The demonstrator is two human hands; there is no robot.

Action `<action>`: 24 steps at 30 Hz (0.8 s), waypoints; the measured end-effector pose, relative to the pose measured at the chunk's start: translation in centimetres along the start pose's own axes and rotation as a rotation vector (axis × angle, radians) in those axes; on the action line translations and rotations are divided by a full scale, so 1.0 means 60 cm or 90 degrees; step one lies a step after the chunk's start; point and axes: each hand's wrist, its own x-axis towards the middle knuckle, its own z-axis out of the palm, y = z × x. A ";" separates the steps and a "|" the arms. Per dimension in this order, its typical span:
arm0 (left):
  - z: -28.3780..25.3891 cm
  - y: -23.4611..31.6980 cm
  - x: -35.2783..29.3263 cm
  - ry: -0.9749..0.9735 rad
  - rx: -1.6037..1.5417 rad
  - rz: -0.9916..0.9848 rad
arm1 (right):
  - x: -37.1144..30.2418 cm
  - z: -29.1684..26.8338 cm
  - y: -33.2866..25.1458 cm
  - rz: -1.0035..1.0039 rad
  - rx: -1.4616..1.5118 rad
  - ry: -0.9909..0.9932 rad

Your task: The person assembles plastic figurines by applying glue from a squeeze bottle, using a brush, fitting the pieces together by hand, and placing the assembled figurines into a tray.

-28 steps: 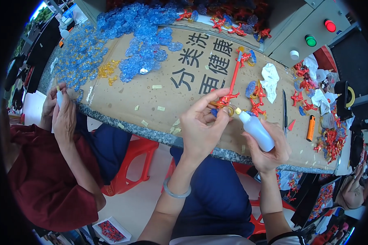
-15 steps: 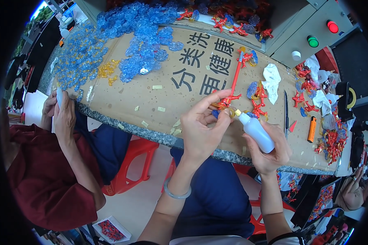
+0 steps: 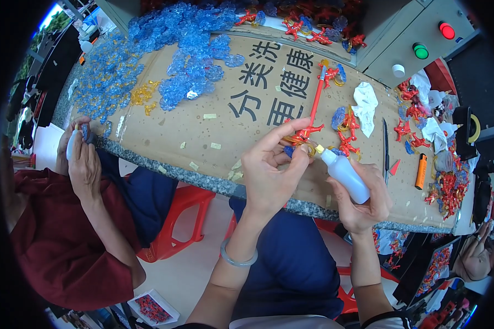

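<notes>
two hands, one bottle, one red figure in hand

hands, two. left hand (image 3: 269,172): one, grasping between thumb and forefinger a red figure (image 3: 301,137) with a yellow ring, held above the cardboard near the table's front edge. right hand (image 3: 363,215): one, wrapped around a white bottle (image 3: 347,178), tilted, its yellow tip just beside the ring; contact cannot be told.

bangle (image 3: 239,256), pale: one, on the left wrist.

red stick (image 3: 316,98): one, slanting away beyond the left hand.

loose figures (image 3: 347,147), red with blue and yellow parts: about three, to the right of the stick; overlap blurs the count.

crumpled tissue (image 3: 365,109), white: one, beside these. black slim tool (image 3: 386,145): one. red scrap (image 3: 395,166), triangular: one. orange tool (image 3: 421,171): one.

blue pieces (image 3: 175,41), clear: one great heap at upper left, beyond counting. yellow pieces (image 3: 142,93): one small cluster at the heap's edge.

buttons (image 3: 420,51): one red, one green. white knob (image 3: 398,71): one.
</notes>
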 end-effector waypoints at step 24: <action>-0.010 0.012 0.004 0.018 -0.094 -0.014 | -0.004 -0.008 0.005 0.056 0.047 0.039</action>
